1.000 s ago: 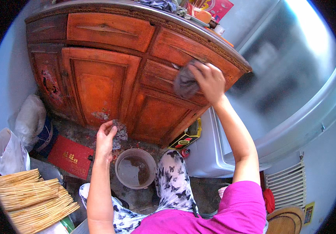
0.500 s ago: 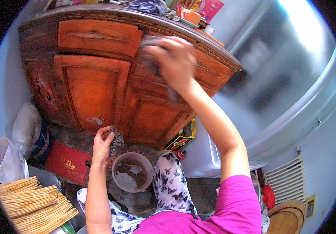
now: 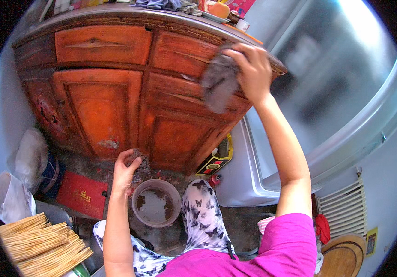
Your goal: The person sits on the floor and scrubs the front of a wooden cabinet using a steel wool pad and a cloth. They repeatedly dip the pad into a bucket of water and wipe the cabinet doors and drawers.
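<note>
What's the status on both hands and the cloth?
Right hand gripping grey cloth against cabinet top edge. Left hand empty, above bucket. Nothing blocking.

A round grey plastic bucket [image 3: 156,202] of murky water stood on the floor beside a flat red box [image 3: 82,194]. Bundled pale straw sticks [image 3: 41,240] lay lower left, white plastic bags [image 3: 23,171] above them. A silvery metal appliance [image 3: 327,92] stood at right.
</note>
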`<state>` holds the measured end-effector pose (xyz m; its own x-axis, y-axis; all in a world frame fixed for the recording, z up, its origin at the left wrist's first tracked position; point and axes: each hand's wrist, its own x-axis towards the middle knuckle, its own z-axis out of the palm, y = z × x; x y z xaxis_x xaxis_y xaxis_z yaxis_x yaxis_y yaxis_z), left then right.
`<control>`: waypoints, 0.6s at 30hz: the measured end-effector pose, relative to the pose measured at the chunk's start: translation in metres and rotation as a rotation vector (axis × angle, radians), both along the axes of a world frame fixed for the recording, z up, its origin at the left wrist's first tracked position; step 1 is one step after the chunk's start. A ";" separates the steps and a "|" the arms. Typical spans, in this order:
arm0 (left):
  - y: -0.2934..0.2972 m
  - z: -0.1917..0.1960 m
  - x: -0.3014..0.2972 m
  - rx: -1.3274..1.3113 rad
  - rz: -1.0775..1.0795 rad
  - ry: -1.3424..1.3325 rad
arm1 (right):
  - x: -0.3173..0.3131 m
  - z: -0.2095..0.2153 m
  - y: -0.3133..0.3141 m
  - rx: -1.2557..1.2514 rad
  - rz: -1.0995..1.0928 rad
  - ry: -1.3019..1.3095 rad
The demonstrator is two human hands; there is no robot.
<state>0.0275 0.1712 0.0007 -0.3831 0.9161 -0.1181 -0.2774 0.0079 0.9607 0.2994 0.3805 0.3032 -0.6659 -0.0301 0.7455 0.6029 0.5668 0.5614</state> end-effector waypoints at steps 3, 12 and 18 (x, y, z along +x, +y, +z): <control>-0.002 0.002 0.005 0.041 -0.032 0.110 | 0.066 -0.022 -0.003 -0.028 -0.088 0.107; 0.000 -0.011 -0.004 0.032 0.061 0.233 | 0.014 -0.071 -0.021 -0.073 0.026 0.151; 0.008 -0.018 -0.012 0.006 0.091 0.264 | -0.074 -0.085 0.004 0.120 0.053 -0.105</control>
<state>0.0151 0.1789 -0.0168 -0.4807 0.8769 0.0025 -0.0166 -0.0120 0.9998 0.2256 0.3844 0.2179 -0.7350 -0.1519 0.6609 0.5086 0.5212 0.6854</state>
